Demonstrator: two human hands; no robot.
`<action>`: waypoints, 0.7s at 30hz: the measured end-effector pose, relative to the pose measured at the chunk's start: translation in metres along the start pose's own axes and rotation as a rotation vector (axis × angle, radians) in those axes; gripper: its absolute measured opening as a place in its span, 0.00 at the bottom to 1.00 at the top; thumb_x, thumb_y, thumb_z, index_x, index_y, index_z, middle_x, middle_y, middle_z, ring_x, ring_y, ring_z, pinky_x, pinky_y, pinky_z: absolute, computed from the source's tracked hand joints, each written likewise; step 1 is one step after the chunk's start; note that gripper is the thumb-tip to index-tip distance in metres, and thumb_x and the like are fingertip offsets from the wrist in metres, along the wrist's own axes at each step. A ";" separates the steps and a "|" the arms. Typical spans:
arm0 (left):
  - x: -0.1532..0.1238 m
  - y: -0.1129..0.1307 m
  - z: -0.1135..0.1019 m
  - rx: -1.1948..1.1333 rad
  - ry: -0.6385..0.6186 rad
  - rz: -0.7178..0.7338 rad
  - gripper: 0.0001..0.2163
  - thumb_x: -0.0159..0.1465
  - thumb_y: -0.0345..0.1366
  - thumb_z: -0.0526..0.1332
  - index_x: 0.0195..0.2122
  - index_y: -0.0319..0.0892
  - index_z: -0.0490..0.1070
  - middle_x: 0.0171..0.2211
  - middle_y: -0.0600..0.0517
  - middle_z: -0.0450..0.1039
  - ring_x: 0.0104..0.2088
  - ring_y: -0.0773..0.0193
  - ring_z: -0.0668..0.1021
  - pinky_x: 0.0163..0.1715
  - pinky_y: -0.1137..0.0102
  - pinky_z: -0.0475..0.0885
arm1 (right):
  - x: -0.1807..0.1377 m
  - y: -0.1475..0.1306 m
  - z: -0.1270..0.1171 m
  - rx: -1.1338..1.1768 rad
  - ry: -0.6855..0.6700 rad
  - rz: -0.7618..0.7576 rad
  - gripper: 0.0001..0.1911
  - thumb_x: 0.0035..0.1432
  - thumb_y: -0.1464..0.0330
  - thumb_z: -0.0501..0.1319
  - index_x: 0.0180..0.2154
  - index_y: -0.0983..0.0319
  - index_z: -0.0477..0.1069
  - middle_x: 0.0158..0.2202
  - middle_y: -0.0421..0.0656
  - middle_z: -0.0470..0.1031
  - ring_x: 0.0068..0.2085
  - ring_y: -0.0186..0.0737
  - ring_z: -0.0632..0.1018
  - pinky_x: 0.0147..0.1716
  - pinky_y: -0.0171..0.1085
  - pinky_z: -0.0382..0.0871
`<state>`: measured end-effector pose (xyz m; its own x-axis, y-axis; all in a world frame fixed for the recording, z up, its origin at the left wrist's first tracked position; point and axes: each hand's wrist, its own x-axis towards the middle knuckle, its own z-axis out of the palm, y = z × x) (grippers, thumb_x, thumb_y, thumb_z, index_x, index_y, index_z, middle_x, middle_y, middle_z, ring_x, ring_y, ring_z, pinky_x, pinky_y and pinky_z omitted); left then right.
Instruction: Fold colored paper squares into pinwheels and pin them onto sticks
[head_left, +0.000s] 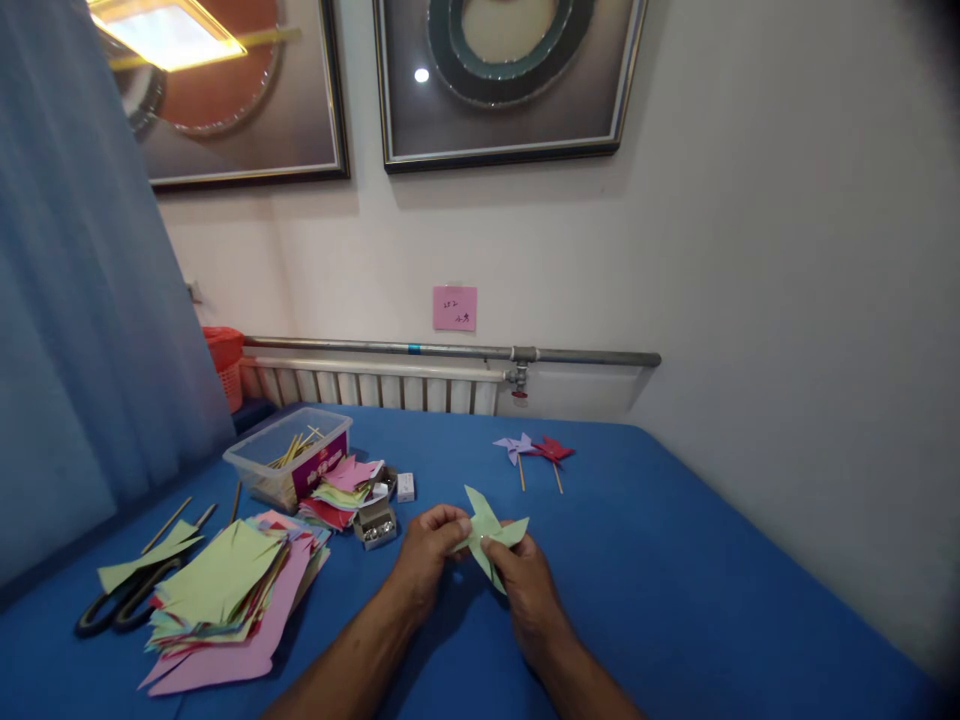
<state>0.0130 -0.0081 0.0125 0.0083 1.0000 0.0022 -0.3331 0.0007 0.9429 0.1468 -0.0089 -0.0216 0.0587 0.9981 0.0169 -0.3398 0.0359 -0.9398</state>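
Observation:
A pale green paper pinwheel is held between both hands above the blue table. My left hand pinches its left blade between thumb and fingers. My right hand has its thumb pressed near the pinwheel's centre, the fingers curled behind the paper and partly hidden. No stick shows on this pinwheel. Beyond the hands lie a lilac pinwheel and a red pinwheel, each on a thin wooden stick. Left of my left hand stands a small open box of shiny metal pins.
A large stack of cut coloured paper lies at left, beside black-handled scissors. Behind are a clear plastic tub of wooden sticks, folded paper pieces and a small white box. A radiator runs along the wall.

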 end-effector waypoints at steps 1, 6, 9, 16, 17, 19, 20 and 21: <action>0.000 0.000 0.000 0.016 0.000 -0.007 0.15 0.45 0.43 0.74 0.26 0.38 0.75 0.21 0.54 0.71 0.22 0.69 0.69 0.27 0.72 0.62 | 0.001 0.002 0.000 -0.006 -0.008 0.014 0.17 0.43 0.60 0.74 0.34 0.60 0.75 0.27 0.38 0.79 0.28 0.40 0.76 0.29 0.36 0.67; 0.003 -0.005 -0.003 0.072 -0.005 -0.034 0.13 0.42 0.37 0.74 0.25 0.38 0.74 0.20 0.54 0.73 0.21 0.70 0.68 0.26 0.73 0.61 | 0.012 0.015 -0.002 -0.075 -0.002 0.027 0.21 0.38 0.57 0.75 0.32 0.60 0.75 0.24 0.37 0.77 0.27 0.40 0.74 0.28 0.36 0.66; 0.006 -0.009 -0.004 0.058 -0.005 -0.030 0.12 0.41 0.35 0.72 0.24 0.39 0.72 0.20 0.54 0.73 0.21 0.70 0.68 0.25 0.73 0.61 | 0.016 0.021 -0.003 -0.097 -0.014 0.013 0.23 0.36 0.55 0.75 0.32 0.60 0.75 0.25 0.38 0.77 0.27 0.40 0.74 0.29 0.36 0.66; 0.010 -0.011 -0.007 0.067 0.004 -0.016 0.11 0.42 0.34 0.72 0.24 0.39 0.72 0.19 0.55 0.72 0.21 0.70 0.69 0.27 0.73 0.63 | 0.006 0.014 -0.002 -0.098 -0.045 -0.002 0.20 0.42 0.56 0.73 0.35 0.61 0.76 0.26 0.38 0.78 0.27 0.38 0.74 0.29 0.35 0.66; 0.010 -0.011 -0.007 0.066 0.006 -0.014 0.11 0.42 0.34 0.72 0.24 0.39 0.72 0.19 0.55 0.72 0.21 0.70 0.69 0.27 0.73 0.63 | 0.005 0.011 -0.002 -0.099 -0.045 0.002 0.19 0.43 0.56 0.73 0.35 0.61 0.76 0.26 0.38 0.78 0.27 0.39 0.74 0.29 0.35 0.66; 0.009 -0.012 -0.006 0.065 0.009 -0.014 0.11 0.42 0.34 0.72 0.23 0.39 0.72 0.19 0.55 0.71 0.21 0.71 0.68 0.26 0.73 0.62 | 0.004 0.008 -0.002 -0.104 -0.049 0.015 0.19 0.43 0.57 0.73 0.35 0.61 0.77 0.26 0.39 0.78 0.27 0.40 0.75 0.29 0.36 0.67; 0.009 -0.012 -0.005 0.067 0.012 -0.011 0.11 0.42 0.34 0.72 0.23 0.39 0.72 0.19 0.55 0.71 0.21 0.71 0.68 0.26 0.73 0.61 | 0.004 0.007 -0.003 -0.105 -0.058 0.020 0.18 0.44 0.58 0.73 0.35 0.61 0.77 0.27 0.39 0.79 0.28 0.41 0.76 0.30 0.36 0.68; 0.008 -0.012 -0.004 0.071 0.014 -0.006 0.11 0.42 0.34 0.72 0.23 0.39 0.71 0.19 0.56 0.71 0.21 0.71 0.68 0.25 0.73 0.61 | 0.005 0.007 -0.003 -0.104 -0.066 0.025 0.18 0.44 0.58 0.73 0.36 0.61 0.78 0.28 0.40 0.80 0.29 0.42 0.77 0.30 0.36 0.68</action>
<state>0.0136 -0.0001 0.0000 -0.0035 1.0000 -0.0077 -0.2657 0.0065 0.9640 0.1479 -0.0037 -0.0290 -0.0119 0.9999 0.0125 -0.2408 0.0093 -0.9705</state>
